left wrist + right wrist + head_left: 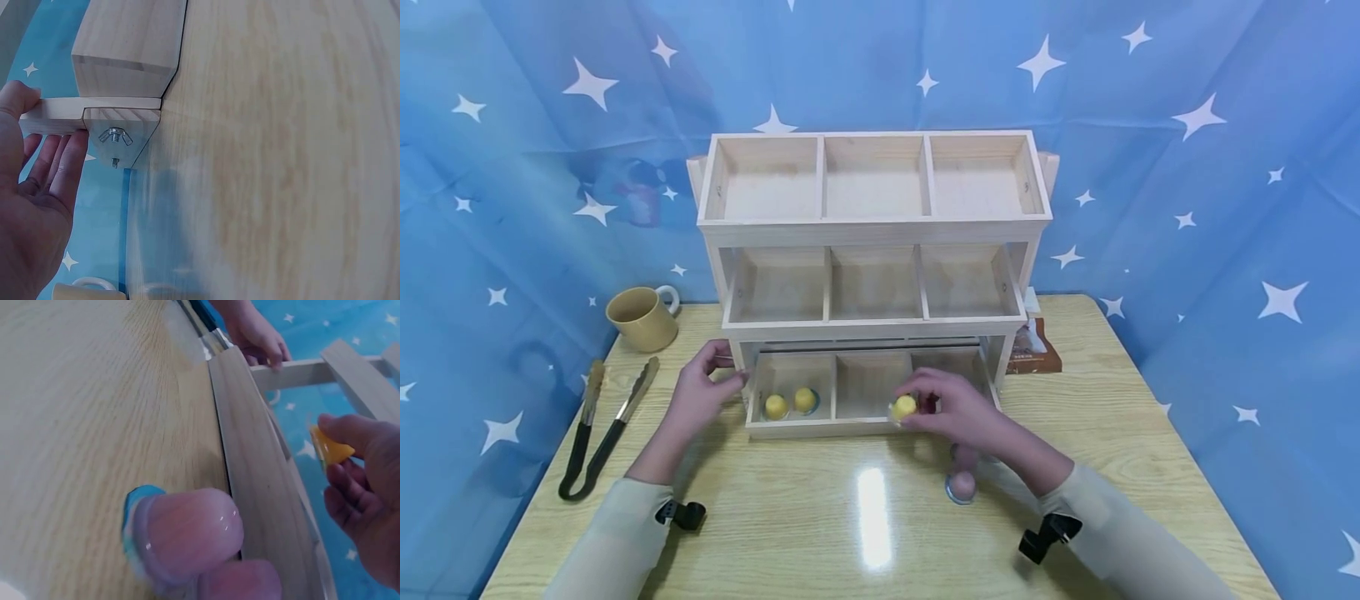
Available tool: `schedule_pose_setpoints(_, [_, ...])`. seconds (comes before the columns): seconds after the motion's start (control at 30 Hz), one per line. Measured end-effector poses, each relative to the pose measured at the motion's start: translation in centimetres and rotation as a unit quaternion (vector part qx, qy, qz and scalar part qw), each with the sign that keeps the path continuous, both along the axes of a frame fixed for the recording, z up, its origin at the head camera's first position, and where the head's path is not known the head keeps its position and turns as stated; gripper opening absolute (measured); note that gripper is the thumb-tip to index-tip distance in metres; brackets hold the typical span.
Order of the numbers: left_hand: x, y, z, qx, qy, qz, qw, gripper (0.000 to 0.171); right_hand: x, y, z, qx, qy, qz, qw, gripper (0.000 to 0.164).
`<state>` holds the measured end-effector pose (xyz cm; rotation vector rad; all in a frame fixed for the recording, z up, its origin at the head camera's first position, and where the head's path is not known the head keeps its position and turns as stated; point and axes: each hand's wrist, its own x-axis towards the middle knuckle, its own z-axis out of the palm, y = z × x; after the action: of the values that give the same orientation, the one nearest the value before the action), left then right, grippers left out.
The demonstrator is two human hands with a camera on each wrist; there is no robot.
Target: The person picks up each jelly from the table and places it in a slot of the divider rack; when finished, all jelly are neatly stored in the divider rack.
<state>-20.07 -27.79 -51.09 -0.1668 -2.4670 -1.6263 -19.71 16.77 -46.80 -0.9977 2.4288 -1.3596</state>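
A three-tier wooden rack (874, 232) with divided trays stands against the backdrop. My left hand (698, 393) holds the rack's left side near the bottom tier; in the left wrist view its thumb lies over a wooden bar (53, 115) and the fingers reach beneath. My right hand (953, 406) pinches a small yellow jelly cup (904, 407) above the bottom tray's front edge, by the middle and right compartments. Two more yellow jelly cups (790, 403) sit in the bottom left compartment. On the table below my right hand are two pink jelly cups (962, 485), one partly hidden.
Black-handled tongs (587, 454) lie on the table at the left. Behind them is a tan mug (642, 323) with a white handle. A brown packet (1035, 354) lies beside the rack's right leg. A blue starry cloth (1150, 192) surrounds the table (775, 517).
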Motion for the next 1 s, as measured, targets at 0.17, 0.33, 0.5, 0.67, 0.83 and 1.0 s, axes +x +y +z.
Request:
schedule_pose_setpoints(0.17, [0.0, 0.1, 0.1, -0.002, -0.005, 0.001, 1.0000, 0.046, -1.1, -1.7, 0.0, 0.008, 0.010, 0.022, 1.000, 0.035])
schedule_pose_setpoints(0.33, [-0.1, 0.1, 0.1, 0.006, -0.003, -0.002, 1.0000, 0.046, -1.9, -3.6, -0.1, 0.015, 0.004, 0.030, 0.999, 0.038])
schedule_pose_setpoints(0.5, [-0.2, 0.2, 0.0, 0.008, -0.004, -0.002, 1.0000, 0.045, -2.8, -5.2, -0.6, 0.032, -0.001, 0.027, 0.999, 0.042])
schedule_pose_setpoints(0.67, [-0.1, 0.1, 0.0, 0.005, -0.004, -0.002, 1.0000, 0.044, -3.6, -6.3, -1.1, 0.059, 0.007, 0.030, 0.998, 0.044])
schedule_pose_setpoints(0.83, [0.1, 0.1, 0.1, 0.002, -0.006, -0.003, 1.0000, 0.045, -4.1, -6.8, -1.4, 0.075, 0.025, 0.051, 0.996, 0.043])
schedule_pose_setpoints(1.0, [0.1, 0.1, 0.2, 0.002, -0.012, 0.000, 0.9999, 0.044, -4.5, -7.2, -1.7, 0.096, 0.056, 0.059, 0.992, 0.039])
